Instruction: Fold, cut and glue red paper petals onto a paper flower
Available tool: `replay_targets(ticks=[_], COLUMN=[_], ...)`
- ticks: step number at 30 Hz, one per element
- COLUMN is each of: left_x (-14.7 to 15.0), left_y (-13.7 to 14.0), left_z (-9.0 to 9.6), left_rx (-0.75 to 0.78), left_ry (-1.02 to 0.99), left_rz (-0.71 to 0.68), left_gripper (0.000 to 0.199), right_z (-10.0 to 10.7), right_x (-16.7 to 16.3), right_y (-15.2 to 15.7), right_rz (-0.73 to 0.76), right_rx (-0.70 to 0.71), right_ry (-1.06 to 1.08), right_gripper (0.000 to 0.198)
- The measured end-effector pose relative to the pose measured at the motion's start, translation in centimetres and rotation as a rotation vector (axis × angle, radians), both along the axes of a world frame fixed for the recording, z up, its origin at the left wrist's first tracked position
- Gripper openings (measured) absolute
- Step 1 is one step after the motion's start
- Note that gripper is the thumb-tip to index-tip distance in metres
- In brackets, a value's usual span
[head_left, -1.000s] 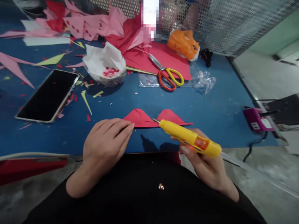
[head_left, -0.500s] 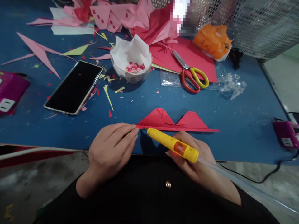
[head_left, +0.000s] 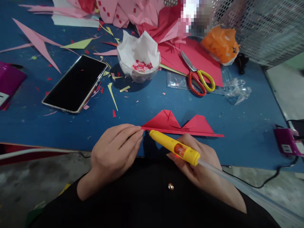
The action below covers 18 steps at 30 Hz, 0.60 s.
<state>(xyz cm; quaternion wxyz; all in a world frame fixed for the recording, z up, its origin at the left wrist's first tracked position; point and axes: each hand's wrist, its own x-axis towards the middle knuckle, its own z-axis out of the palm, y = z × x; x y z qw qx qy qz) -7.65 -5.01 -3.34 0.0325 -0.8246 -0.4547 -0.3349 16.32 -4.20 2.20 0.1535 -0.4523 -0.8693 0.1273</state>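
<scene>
Near the front of the blue table lies a folded piece of red paper (head_left: 163, 121) with two raised peaks and a narrow strip along its front edge. My left hand (head_left: 116, 148) is closed, its fingertips pinching the paper's left end. In my right hand (head_left: 199, 158) is a yellow hot glue pen (head_left: 166, 141), with a clear glue stick (head_left: 228, 174) trailing from its back and a small red light glowing beneath. The pen's dark tip is at the front strip, close to my left fingertips; whether it touches the paper I cannot tell.
Beyond the paper stand a paper-lined bowl (head_left: 140, 71) of red scraps and a phone (head_left: 76, 84). Scissors (head_left: 197, 77) with red and yellow handles rest on red sheets (head_left: 211, 68). An orange bundle (head_left: 222, 44) and pink cut paper (head_left: 128, 12) lie at the back.
The view has shifted slightly. Both hands keep their grips, and the pen tip stays by the left end of the red paper.
</scene>
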Motion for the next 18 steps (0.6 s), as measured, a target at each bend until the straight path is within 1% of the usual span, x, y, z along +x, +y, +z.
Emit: replay_targets(ticks=[8, 18], left_x=[-0.03, 0.13], left_y=[0.02, 0.34], left_z=[-0.14, -0.17], left_rx=[0.022, 0.032], left_ry=[-0.023, -0.016], left_rz=[-0.016, -0.022], left_gripper=[0.029, 0.027], right_z=[0.22, 0.13], right_x=[-0.36, -0.24], right_y=[0.04, -0.23], right_rz=[-0.001, -0.026], right_rx=[0.030, 0.034], right_ry=[-0.010, -0.022], right_gripper=[0.024, 0.025])
